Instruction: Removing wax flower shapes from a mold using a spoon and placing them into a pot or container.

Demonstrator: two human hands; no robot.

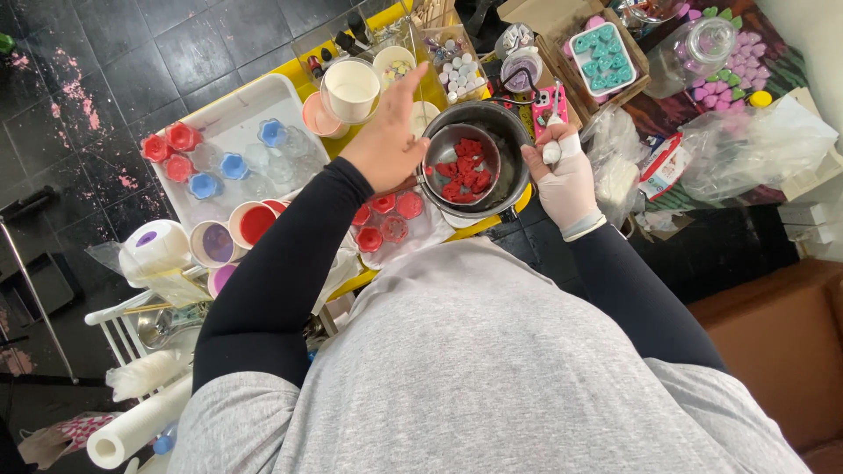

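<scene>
Beside the dark outer pot (505, 132) at the middle of the yellow worktop (479, 230), both hands are at work. A smaller metal pot (439, 151) sits inside the dark one, likely so its load of red wax chunks (464, 167) can soften gently, and the left hand (386, 140) rests on the near-left rim of this inner pot; it seems to steady it, though whether the fingers are clenched round a handle is hidden beneath the palm. The gloved right hand (566, 180), just right of the pot, has its fingers closed on the white handle of a small tool (551, 151) whose tip points toward the rim, so the wax lies just left of those fingers and just right of the left hand. Left of the pot stands a white tray (230, 118) of red, blue and clear moulds; above the pot, a cup of white liquid (351, 88); close below it, small red-filled moulds (386, 219).
</scene>
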